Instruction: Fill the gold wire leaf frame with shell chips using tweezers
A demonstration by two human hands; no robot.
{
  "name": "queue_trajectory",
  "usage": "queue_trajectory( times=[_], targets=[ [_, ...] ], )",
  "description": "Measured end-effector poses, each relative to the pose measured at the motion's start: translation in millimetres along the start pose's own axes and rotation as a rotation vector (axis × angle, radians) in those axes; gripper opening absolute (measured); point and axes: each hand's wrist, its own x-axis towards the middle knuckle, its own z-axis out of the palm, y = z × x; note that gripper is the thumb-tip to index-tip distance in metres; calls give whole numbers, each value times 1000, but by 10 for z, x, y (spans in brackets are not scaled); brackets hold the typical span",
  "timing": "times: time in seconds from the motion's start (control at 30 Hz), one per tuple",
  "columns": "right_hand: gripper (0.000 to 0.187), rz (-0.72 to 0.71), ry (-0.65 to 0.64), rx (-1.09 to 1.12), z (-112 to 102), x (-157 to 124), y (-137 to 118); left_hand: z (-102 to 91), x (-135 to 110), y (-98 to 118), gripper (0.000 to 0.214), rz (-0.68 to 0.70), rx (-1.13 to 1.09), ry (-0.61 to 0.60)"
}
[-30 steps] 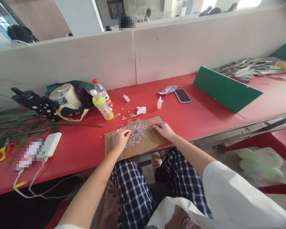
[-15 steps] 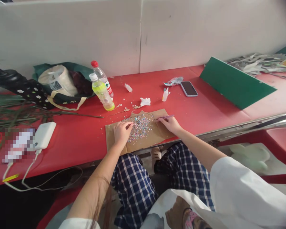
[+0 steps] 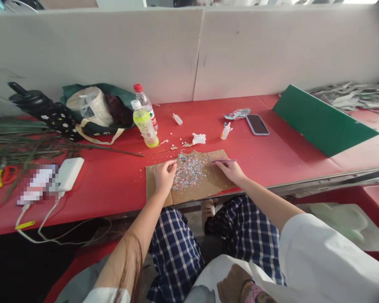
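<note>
A flat piece of brown cardboard [image 3: 216, 183] lies at the front edge of the red table, with a spread of tiny multicoloured sequin-like bits [image 3: 191, 171] on it. At the left side of the bits, my left hand [image 3: 164, 176] is closed in a pinch; whatever is between the fingertips is too small to make out. My right hand [image 3: 233, 171] grips a thin purple tool [image 3: 225, 160], like a pen or tweezers, over the cardboard's right part. Its tip points left toward the bits.
Behind the cardboard are crumpled white tissue [image 3: 198, 138], a small dropper bottle [image 3: 226, 131] and a phone [image 3: 257, 125]. Two drink bottles [image 3: 145, 126] stand back left, near a bag [image 3: 113, 122]. A white power bank [image 3: 70, 174] lies left; a green folded board [image 3: 322, 120] stands right.
The camera view has shifted, so everything sits farther right and more wall shows above. Both hands stay at about the same places over the cardboard, the purple tool still in my right hand.
</note>
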Motion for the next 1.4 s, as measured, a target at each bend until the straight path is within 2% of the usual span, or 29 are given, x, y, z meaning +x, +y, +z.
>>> queue_trajectory(
  times=[0.1, 0.2, 0.3, 0.37, 0.5, 0.67, 0.9, 1.07, 1.2, 1.27, 1.4],
  targets=[
    [29, 1, -6, 26, 1, -12, -17, -154, 30, -2, 29, -38, -9, 41],
    [29, 0, -4, 63, 3, -29, -12, -408, 34, -60, 31, -96, 31, 93],
    [31, 0, 10, 119, 5, -49, 11, -628, -52, -163, 32, -165, 102, 97],
    [33, 2, 22, 159, 4, -60, 31, -697, -151, -235, 30, -198, 151, 63],
    [37, 13, 51, 226, 0, -74, 60, -672, -318, -315, 27, -222, 260, -6],
    [40, 26, 56, 250, -7, -77, 46, -584, -339, -262, 26, -214, 414, -12],
    [39, 36, 38, 241, -1, -73, -4, -617, -310, -179, 25, -205, 529, 14],
    [43, 31, 11, 247, -27, -76, -50, -714, -336, -47, 24, -101, 521, 94],
    [43, 39, -19, 253, -53, -69, -90, -586, -330, 292, 29, 125, 458, 57],
    [42, 47, -35, 258, -57, -65, -95, -403, -295, 515, 25, 267, 426, -20],
    [41, 61, -56, 277, -56, -63, -72, 84, -154, 888, 30, 514, 405, -177]
  ],
)
